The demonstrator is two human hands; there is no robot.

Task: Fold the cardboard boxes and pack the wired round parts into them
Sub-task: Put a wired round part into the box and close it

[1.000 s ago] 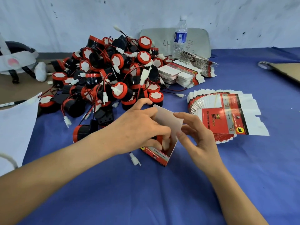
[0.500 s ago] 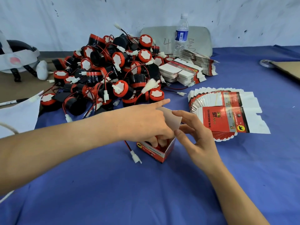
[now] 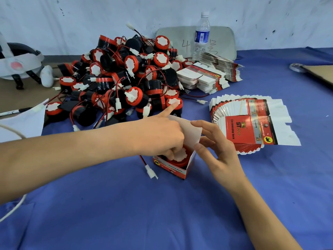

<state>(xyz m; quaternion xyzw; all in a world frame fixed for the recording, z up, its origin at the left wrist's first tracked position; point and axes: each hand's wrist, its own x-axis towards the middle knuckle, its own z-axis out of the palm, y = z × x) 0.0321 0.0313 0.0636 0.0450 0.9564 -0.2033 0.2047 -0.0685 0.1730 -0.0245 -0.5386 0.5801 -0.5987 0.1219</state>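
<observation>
The left hand's (image 3: 162, 134) curled fingers grip a red-rimmed, white-topped round part (image 3: 180, 156) sunk in the glossy red cardboard box (image 3: 173, 170) mid-desk (image 3: 162, 213). The right hand (image 3: 221, 150) pinches its upright white flap. Smooth blue cloth stretches toward the near edge.

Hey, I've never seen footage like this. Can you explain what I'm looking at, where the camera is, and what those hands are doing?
No machine here: a person works with bare hands, and the one camera sits on their head, looking forward and down. On the blue cloth lies a pile of red-and-black round parts with wires, fanned stacks of flat boxes, and a water bottle at the back. In the middle stands one folded box, open on top, with a round part inside; its white connector lies outside. The left hand reaches in, fingertips on that part; whether it grips or just presses I cannot tell. The right hand pinches the box's upright white flap.
</observation>
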